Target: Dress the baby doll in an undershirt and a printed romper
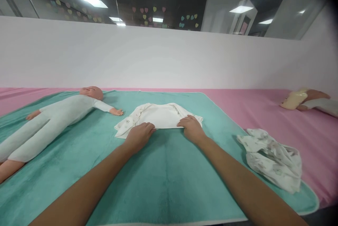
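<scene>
A white baby shirt with a small print on its outer sides lies in front of me on a teal towel. Its near edge runs straight between my hands. At the left end of that edge, my left hand is closed on the cloth, with the fingers curled inward. My right hand grips the same edge at its right end. Both thumbs are mostly hidden. To the left, a baby doll in a white suit lies on its back, one hand close to the shirt's left side.
A crumpled printed baby garment rests at the towel's right edge. Beneath the towel is a pink cover. Farther right lie a pale yellow item and part of another doll. A white wall rises behind, with glass above.
</scene>
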Tool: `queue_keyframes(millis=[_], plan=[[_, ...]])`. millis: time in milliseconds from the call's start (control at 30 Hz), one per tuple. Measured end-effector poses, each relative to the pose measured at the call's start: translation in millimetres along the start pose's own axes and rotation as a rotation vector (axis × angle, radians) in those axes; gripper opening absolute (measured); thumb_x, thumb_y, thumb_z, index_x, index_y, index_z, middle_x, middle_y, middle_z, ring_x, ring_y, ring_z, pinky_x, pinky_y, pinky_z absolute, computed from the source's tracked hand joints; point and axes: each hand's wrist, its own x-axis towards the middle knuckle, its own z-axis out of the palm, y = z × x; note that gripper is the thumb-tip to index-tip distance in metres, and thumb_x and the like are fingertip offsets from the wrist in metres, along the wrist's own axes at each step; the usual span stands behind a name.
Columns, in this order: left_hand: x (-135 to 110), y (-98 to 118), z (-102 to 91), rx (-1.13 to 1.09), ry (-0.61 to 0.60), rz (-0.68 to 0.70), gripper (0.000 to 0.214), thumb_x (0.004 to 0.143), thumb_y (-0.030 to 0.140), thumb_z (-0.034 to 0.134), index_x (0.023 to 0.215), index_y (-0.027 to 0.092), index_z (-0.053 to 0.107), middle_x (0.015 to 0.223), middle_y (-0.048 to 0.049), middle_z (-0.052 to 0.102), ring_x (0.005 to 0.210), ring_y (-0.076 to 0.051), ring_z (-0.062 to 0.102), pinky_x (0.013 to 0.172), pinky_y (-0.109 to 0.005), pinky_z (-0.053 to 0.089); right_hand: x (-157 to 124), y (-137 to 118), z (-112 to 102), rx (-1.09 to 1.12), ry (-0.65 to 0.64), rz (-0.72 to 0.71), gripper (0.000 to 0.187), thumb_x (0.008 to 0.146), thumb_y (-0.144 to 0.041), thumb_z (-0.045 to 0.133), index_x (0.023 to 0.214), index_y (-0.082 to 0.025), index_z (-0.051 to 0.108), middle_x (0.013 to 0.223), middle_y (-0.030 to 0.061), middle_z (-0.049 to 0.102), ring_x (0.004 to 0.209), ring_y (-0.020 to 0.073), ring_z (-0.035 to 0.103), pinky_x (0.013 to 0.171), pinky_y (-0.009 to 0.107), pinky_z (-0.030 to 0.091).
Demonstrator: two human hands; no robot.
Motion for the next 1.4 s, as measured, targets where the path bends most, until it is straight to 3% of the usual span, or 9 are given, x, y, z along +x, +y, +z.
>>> queue_keyframes(millis=[233, 433, 567, 700, 967, 1067, 1167, 1267, 1400], plan=[[-2.4, -6.6, 0.4, 0.011, -0.033, 0.090, 0.033, 0.094, 0.038, 0.025, 0.098, 0.026, 0.056, 0.087, 0.0015, 0.062, 0.078, -0.016, 0.058, 0.060, -0.025, 0.034, -1.1, 1.7, -1.1, -0.024, 0.020, 0.020, 0.050, 0.056, 0.003, 0.037, 0.083, -0.025, 0.069, 0.089, -0.0029, 0.070, 0.091, 0.0139, 0.057, 0.102, 0.029, 0.025], [-3.3, -11.3, -2.6, -0.004, -0.036, 0.108, 0.035, 0.093, 0.040, 0.027, 0.099, 0.029, 0.059, 0.090, 0.0028, 0.066, 0.080, -0.016, 0.059, 0.064, -0.025, 0.035, -3.2, -0.4, -4.8, -0.102, 0.055, 0.055, 0.044, 0.058, 0.001, 0.039, 0.078, -0.024, 0.069, 0.081, -0.0012, 0.069, 0.086, 0.0164, 0.056, 0.085, 0.027, 0.035], [-4.9, -10.8, -10.1, -0.062, -0.067, 0.119, 0.035, 0.091, 0.042, 0.029, 0.094, 0.031, 0.062, 0.088, 0.0049, 0.067, 0.080, -0.015, 0.059, 0.064, -0.024, 0.034, -4.4, -3.0, -6.8, -0.118, 0.057, 0.062, 0.042, 0.059, 0.000, 0.040, 0.077, -0.023, 0.069, 0.075, -0.0007, 0.069, 0.081, 0.0168, 0.056, 0.075, 0.026, 0.036], [-6.3, -9.3, -14.5, -0.066, -0.129, 0.093, 0.043, 0.090, 0.049, 0.029, 0.080, 0.027, 0.064, 0.073, 0.0016, 0.066, 0.067, -0.015, 0.056, 0.057, -0.024, 0.030, -7.4, -6.6, -9.3, -0.091, 0.058, 0.071, 0.035, 0.067, -0.007, 0.042, 0.082, -0.024, 0.069, 0.075, 0.0004, 0.069, 0.079, 0.0174, 0.058, 0.065, 0.027, 0.035], [-6.5, -11.7, -14.8, -0.123, -0.158, -0.011, 0.054, 0.088, 0.056, 0.024, 0.060, 0.019, 0.052, 0.054, 0.0008, 0.051, 0.054, -0.014, 0.047, 0.050, -0.026, 0.024, -14.6, -13.7, -21.2, 0.173, 0.179, 0.024, 0.029, 0.086, -0.024, 0.039, 0.094, -0.025, 0.066, 0.094, -0.0023, 0.068, 0.089, 0.0149, 0.059, 0.081, 0.028, 0.040], [-2.1, -12.0, -6.1, -0.167, -0.029, -0.044, 0.048, 0.091, 0.049, 0.022, 0.071, 0.021, 0.056, 0.072, 0.0003, 0.060, 0.070, -0.015, 0.054, 0.059, -0.026, 0.035, -11.8, -25.3, -21.0, 0.204, 0.226, 0.088, 0.034, 0.091, -0.032, 0.033, 0.095, -0.023, 0.065, 0.098, 0.0004, 0.067, 0.095, 0.0164, 0.057, 0.087, 0.030, 0.039], [5.8, -10.8, 12.4, -0.193, 0.059, -0.036, 0.039, 0.093, 0.038, 0.023, 0.102, 0.021, 0.058, 0.112, -0.0037, 0.059, 0.103, -0.018, 0.052, 0.086, -0.030, 0.039, -1.4, -43.8, -5.7, 0.289, 0.165, 0.171, 0.039, 0.091, -0.039, 0.030, 0.115, -0.023, 0.056, 0.118, 0.0018, 0.059, 0.111, 0.0172, 0.050, 0.096, 0.031, 0.035], [13.3, -11.4, 31.1, -0.076, -0.029, -0.015, 0.042, 0.092, 0.036, 0.028, 0.126, 0.018, 0.046, 0.136, -0.0086, 0.042, 0.127, -0.022, 0.035, 0.104, -0.039, 0.026, 16.3, -60.3, 22.8, 0.302, -0.047, 0.170, 0.052, 0.090, -0.047, 0.031, 0.129, -0.016, 0.043, 0.136, 0.0090, 0.043, 0.125, 0.0213, 0.038, 0.102, 0.035, 0.029], [18.7, -19.0, 39.3, 0.026, -0.142, -0.145, 0.050, 0.090, 0.044, 0.027, 0.134, 0.020, 0.036, 0.146, -0.0083, 0.027, 0.134, -0.029, 0.020, 0.104, -0.050, 0.022, 43.8, -61.2, 51.9, 0.118, -0.167, 0.285, 0.072, 0.085, -0.054, 0.034, 0.133, 0.000, 0.034, 0.143, 0.0221, 0.024, 0.135, 0.0305, 0.015, 0.108, 0.041, 0.015]])
